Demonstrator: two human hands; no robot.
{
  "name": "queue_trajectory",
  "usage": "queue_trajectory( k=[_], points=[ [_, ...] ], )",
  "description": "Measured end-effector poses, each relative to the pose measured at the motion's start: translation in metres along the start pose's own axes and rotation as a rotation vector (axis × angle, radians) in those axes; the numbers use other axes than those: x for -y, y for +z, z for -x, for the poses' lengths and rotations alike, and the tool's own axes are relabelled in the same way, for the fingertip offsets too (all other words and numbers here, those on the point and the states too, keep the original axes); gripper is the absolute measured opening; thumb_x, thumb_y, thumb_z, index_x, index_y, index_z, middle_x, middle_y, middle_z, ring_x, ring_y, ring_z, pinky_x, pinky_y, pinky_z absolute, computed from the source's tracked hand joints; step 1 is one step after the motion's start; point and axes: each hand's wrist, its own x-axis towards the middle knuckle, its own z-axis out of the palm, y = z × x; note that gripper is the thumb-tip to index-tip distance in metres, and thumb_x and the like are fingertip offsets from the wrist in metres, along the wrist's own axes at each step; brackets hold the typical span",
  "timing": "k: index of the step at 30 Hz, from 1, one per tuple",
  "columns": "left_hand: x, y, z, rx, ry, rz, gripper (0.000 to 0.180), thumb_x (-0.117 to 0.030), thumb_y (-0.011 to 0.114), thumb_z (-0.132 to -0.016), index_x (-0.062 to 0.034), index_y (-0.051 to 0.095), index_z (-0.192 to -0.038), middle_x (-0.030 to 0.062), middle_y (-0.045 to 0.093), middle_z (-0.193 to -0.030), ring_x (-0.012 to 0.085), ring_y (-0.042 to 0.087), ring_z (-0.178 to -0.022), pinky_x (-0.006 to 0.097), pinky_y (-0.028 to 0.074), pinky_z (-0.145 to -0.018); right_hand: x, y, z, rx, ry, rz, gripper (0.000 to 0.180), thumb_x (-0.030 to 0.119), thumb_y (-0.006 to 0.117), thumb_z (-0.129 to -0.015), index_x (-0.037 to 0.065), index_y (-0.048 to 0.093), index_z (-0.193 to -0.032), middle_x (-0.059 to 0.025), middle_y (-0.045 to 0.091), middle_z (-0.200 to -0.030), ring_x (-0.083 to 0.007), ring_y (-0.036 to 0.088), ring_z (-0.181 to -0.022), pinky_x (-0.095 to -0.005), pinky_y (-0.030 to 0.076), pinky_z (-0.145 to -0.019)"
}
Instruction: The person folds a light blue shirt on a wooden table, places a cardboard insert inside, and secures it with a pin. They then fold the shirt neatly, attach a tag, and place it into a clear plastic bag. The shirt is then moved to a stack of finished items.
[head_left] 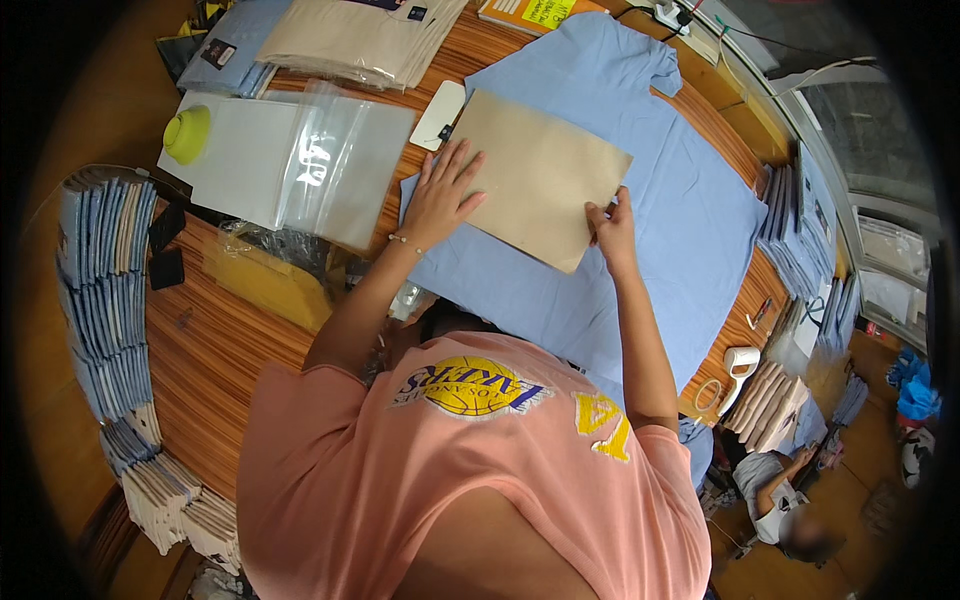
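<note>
Pinching the brown card (540, 180) is the right hand (612, 228); the left hand (447, 196) lies spread. It seems light, stiff; edges suit gripping.

The brown cardboard sheet (540, 175) is matt and smooth, the blue shirt (690, 240) under it matt, lightly creased cloth, the clear bag (350, 165) glossy plastic, the striped tabletop (230, 350) probably wood-grain laminate.

The person wears a salmon-pink T-shirt (330, 460) with short sleeves (318, 398), a yellow basketball print (470, 387) and yellow patches (611, 446). Just behind the left hand (446, 196) is one thin bracelet (404, 240).
</note>
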Motion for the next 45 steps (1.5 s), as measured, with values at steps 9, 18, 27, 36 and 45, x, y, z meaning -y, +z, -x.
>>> queue_trajectory(
  k=[9, 18, 27, 36, 45],
  points=[
    [-0.029, -0.041, 0.015, -0.147, -0.007, 0.22, 0.063, -0.017, 0.057, -0.082, -0.015, 0.034, -0.141, 0.0147, 0.025, -0.147, 0.0361, 0.018, -0.138, 0.057, 0.014, -0.109, -0.012, -0.023, 0.005, -0.027, 0.01, -0.041, 0.031, 0.0, 0.052, -0.086, 0.003, 0.04, -0.115, -0.005, 0.058, -0.072, -0.0092, 0.049, -0.051, -0.0251, 0.035, -0.041],
    [-0.062, -0.001, 0.04, 0.006, -0.068, 0.111, 0.07, -0.018, 0.063, -0.075, -0.0159, 0.036, -0.139, 0.018, 0.027, -0.142, 0.0362, 0.022, -0.133, 0.059, 0.017, -0.107, -0.023, 0.0, -0.009, -0.004, 0.007, -0.033, 0.028, 0.002, 0.055, -0.085, 0.002, 0.041, -0.109, -0.0025, 0.054, -0.063, -0.0088, 0.047, -0.047, -0.025, 0.035, -0.04],
    [-0.059, 0.012, 0.045, -0.024, -0.041, -0.003, 0.059, -0.022, 0.06, -0.082, -0.0141, 0.038, -0.137, 0.0191, 0.031, -0.138, 0.0348, 0.027, -0.129, 0.059, 0.02, -0.106, -0.017, 0.008, 0.002, -0.179, -0.096, 0.179, 0.064, 0.004, 0.059, -0.082, 0.003, 0.028, -0.137, -0.0066, 0.055, -0.065, -0.0151, 0.053, -0.049, -0.0293, 0.042, -0.04],
    [-0.06, 0.011, 0.047, -0.029, -0.021, -0.038, 0.057, -0.021, 0.057, -0.082, -0.0098, 0.039, -0.135, 0.0189, 0.031, -0.138, 0.0344, 0.027, -0.13, 0.059, 0.019, -0.106, -0.016, -0.002, -0.004, -0.041, -0.066, 0.55, 0.061, 0.014, 0.062, -0.079, 0.014, 0.044, -0.137, -0.0099, 0.059, -0.067, -0.0201, 0.057, -0.054, -0.0344, 0.048, -0.055],
    [-0.063, 0.003, 0.041, -0.075, -0.055, -0.038, 0.05, -0.018, 0.057, -0.08, -0.0016, 0.043, -0.125, 0.0189, 0.034, -0.135, 0.0342, 0.03, -0.127, 0.055, 0.023, -0.106, 0.006, -0.009, 0.004, -0.078, -0.044, 0.798, 0.065, 0.025, 0.065, -0.077, 0.019, 0.042, -0.137, -0.0085, 0.061, -0.063, -0.0247, 0.06, -0.06, -0.0378, 0.047, -0.061]
  ],
)
